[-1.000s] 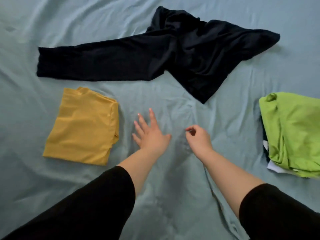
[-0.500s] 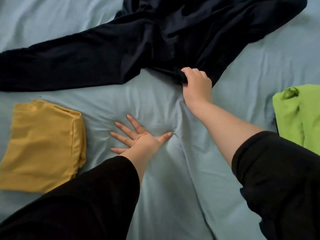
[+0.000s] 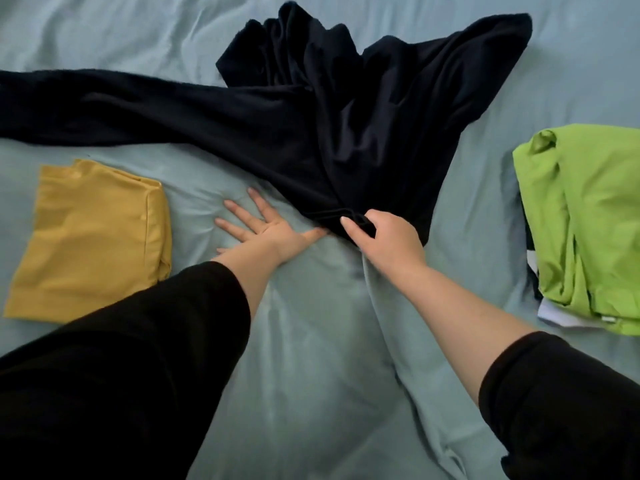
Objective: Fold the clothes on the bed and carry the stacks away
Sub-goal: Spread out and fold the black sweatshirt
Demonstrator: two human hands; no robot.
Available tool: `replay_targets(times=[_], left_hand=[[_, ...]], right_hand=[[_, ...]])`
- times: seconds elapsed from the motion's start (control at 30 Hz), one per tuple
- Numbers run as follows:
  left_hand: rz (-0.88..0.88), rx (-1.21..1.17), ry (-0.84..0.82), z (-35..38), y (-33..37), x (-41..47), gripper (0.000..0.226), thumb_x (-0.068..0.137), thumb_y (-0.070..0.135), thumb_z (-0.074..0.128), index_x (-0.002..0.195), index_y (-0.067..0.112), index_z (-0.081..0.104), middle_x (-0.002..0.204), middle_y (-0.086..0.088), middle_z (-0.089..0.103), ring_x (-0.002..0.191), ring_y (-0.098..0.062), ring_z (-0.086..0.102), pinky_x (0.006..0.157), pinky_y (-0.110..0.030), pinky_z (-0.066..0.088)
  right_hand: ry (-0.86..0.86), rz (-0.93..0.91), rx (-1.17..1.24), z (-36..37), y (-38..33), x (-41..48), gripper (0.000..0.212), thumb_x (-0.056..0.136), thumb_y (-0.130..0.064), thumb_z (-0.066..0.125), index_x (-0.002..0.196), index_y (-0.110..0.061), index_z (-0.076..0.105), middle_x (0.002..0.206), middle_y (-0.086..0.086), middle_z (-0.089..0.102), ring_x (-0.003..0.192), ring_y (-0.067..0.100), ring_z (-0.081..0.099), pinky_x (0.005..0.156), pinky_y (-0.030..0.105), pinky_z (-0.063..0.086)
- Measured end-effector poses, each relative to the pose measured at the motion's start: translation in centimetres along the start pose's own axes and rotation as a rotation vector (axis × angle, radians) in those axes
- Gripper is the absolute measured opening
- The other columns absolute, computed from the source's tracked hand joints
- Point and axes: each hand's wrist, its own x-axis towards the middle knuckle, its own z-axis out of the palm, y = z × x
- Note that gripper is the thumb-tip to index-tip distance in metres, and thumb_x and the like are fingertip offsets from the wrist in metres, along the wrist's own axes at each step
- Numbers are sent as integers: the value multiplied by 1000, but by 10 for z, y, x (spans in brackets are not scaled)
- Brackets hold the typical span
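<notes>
Blue-sheeted bed (image 3: 311, 375): my right hand (image 3: 386, 242) pinching black garment (image 3: 311, 133) hem, left hand (image 3: 268, 230) splayed flat on sheet.

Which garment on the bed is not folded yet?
The black garment, sprawled and rumpled, its near edge pinched by the right hand. The yellow one and the green one lie folded.

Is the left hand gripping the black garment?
No, the left hand lies flat and spread on the sheet; it is the right hand that grips the edge of the black garment.
</notes>
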Motion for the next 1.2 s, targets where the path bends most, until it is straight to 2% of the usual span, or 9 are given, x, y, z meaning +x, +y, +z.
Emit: replay_targets(times=[0.13,0.23,0.33,0.4,0.53,0.73,0.87,1.03,1.2], left_hand=[[218,-51,61,9,-33,-28,111,71,73,58,154,22,4,161,-8,-13,147,-28,-17,115,-54,-6],[321,-408,78,31,-54,-72,80,83,51,64,143,9,33,154,-14,26,143,-28,20,118,-39,16],[211,-747,-116,57,-62,-126,88,88,39,65,154,26,8,156,-6,18,140,-25,29,115,-41,29],[157,-885,-227,72,-68,-155,86,95,30,57,150,44,-8,158,2,19,138,-21,35,112,-44,35],[116,-1012,-215,84,-85,-203,82,94,28,60,151,46,4,155,6,29,136,-17,39,107,-32,36],[150,-1165,-142,54,-130,-246,87,81,42,74,149,44,18,147,12,41,129,-11,46,110,-39,40],[156,-1081,-133,50,-156,-265,81,84,50,67,148,46,17,142,18,38,127,-7,45,106,-33,41],[35,-981,-195,77,-177,-272,48,95,25,56,139,32,39,130,4,57,113,-17,60,94,-41,53],[-29,-1022,-225,86,-179,-265,20,93,24,48,102,31,65,98,3,71,87,-13,69,66,-28,56]], right_hand=[[-82,6,18,2,0,-62,55,88,-64,45,65,-14,41,62,-4,45,64,19,48,63,32,30],[-150,118,155,3,-6,-118,56,87,-68,35,67,-17,48,67,-6,53,68,18,52,64,32,34],[-273,458,523,-1,-16,-171,46,91,-65,37,91,-31,68,79,-23,64,83,3,58,70,15,42],[-340,623,693,-7,-18,-201,37,90,-64,42,82,-35,63,78,-27,62,81,-6,56,68,10,38],[-433,715,909,-26,-22,-248,54,80,-72,53,89,-21,70,90,-16,73,89,0,67,74,16,46],[-83,1088,1393,-78,-9,-283,65,72,-68,65,109,-14,69,104,10,74,96,29,71,88,44,55],[-21,1104,1219,-93,0,-305,53,77,-61,67,94,-10,66,90,10,75,83,30,71,67,41,58],[-181,783,782,-80,-11,-305,33,86,-40,68,107,-14,65,106,3,66,90,12,62,77,25,49],[-287,772,799,-45,-33,-263,65,80,-48,72,135,-23,49,123,-5,55,113,16,56,101,35,46]])
